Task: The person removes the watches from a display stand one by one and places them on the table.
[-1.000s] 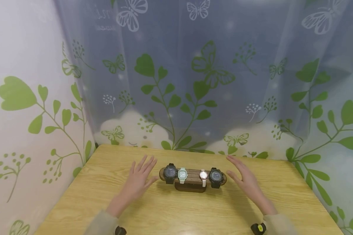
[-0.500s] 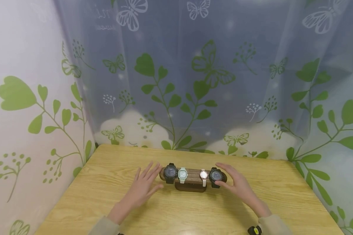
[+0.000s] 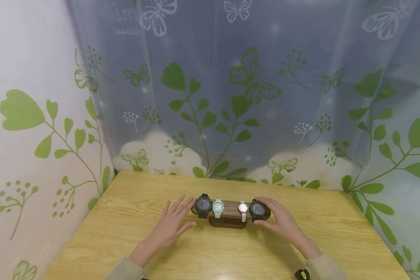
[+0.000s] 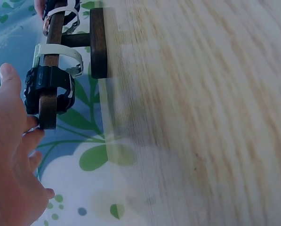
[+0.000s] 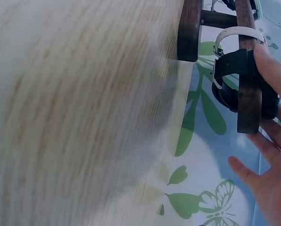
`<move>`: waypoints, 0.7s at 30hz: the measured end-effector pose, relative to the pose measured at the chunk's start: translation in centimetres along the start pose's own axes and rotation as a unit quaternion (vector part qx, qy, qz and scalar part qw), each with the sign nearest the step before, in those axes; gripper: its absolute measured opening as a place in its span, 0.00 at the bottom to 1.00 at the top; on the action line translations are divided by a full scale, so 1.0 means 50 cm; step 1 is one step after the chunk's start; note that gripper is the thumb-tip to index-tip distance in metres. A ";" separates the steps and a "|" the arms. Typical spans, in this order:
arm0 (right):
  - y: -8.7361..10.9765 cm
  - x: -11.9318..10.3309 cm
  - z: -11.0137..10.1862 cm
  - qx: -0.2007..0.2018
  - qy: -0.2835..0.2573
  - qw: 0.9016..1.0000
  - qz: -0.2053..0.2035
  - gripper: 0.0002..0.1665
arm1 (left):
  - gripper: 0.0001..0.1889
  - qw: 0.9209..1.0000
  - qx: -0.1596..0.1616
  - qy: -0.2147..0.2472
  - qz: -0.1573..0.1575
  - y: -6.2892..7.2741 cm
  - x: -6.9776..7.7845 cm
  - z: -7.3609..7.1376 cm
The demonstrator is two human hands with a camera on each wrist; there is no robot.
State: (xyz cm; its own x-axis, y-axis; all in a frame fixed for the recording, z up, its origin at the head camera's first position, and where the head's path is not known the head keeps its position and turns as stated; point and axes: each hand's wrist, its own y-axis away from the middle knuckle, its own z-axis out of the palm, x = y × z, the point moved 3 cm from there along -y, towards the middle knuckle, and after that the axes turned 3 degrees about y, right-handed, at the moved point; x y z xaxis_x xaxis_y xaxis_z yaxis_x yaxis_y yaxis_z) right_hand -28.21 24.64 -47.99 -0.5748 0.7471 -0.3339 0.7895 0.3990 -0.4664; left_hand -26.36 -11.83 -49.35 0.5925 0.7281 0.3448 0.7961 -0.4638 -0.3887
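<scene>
A dark wooden watch stand (image 3: 230,209) holds several watches along its bar. At its right end is a black digital watch (image 3: 258,209). My right hand (image 3: 285,225) pinches this watch, thumb on the near side and fingers on the far side; the right wrist view shows the thumb (image 5: 269,66) against its strap. A matching black watch (image 3: 203,203) sits at the left end. Beside that end, my left hand (image 3: 168,227) has its fingers spread; in the left wrist view its fingertips come close to the bar's end, and contact is hard to tell.
Between the black watches sit a mint-green square watch (image 3: 218,208) and a small watch with a pale strap (image 3: 243,208). The stand's base (image 3: 227,222) rests on a wooden table (image 3: 210,252). A curtain (image 3: 210,116) with leaves and butterflies surrounds the table.
My right hand has moved left from beside the stand onto the right black watch, which now sits slightly turned. My left hand has moved right, closer to the stand's left end.
</scene>
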 end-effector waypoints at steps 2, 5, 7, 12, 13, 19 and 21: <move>0.001 0.001 0.001 0.001 -0.001 1.000 0.003 0.44 | 0.37 1.000 0.001 -0.004 0.002 0.000 0.000 0.001; 0.001 0.003 0.002 0.000 -0.006 1.000 0.009 0.44 | 0.37 1.000 0.005 -0.011 0.011 0.000 0.001 0.001; 0.001 0.003 0.002 -0.003 -0.011 1.000 0.010 0.43 | 0.37 1.000 0.010 -0.012 0.017 0.000 0.002 0.001; 0.000 0.006 -0.002 -0.010 -0.016 1.000 0.019 0.43 | 0.37 1.000 0.011 -0.012 0.018 -0.002 0.004 -0.002; 0.000 0.007 -0.003 -0.010 -0.016 1.000 0.021 0.43 | 0.37 1.000 0.012 -0.013 0.018 -0.002 0.005 -0.003; 0.004 0.012 -0.008 -0.011 -0.012 1.000 0.027 0.43 | 0.37 1.000 0.007 -0.023 0.018 -0.002 0.004 -0.001; 0.007 0.013 -0.010 -0.011 -0.009 0.999 0.029 0.43 | 0.37 1.000 0.001 -0.026 0.015 -0.002 0.004 0.000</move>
State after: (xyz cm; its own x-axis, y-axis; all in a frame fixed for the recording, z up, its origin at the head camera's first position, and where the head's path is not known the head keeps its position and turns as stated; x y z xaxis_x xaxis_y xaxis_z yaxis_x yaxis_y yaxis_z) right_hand -28.20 25.54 -47.95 -0.5314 0.7598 -0.3745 0.8259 0.3665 -0.4283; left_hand -26.32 -11.66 -49.25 0.6094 0.7390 0.2872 0.7773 -0.4855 -0.4002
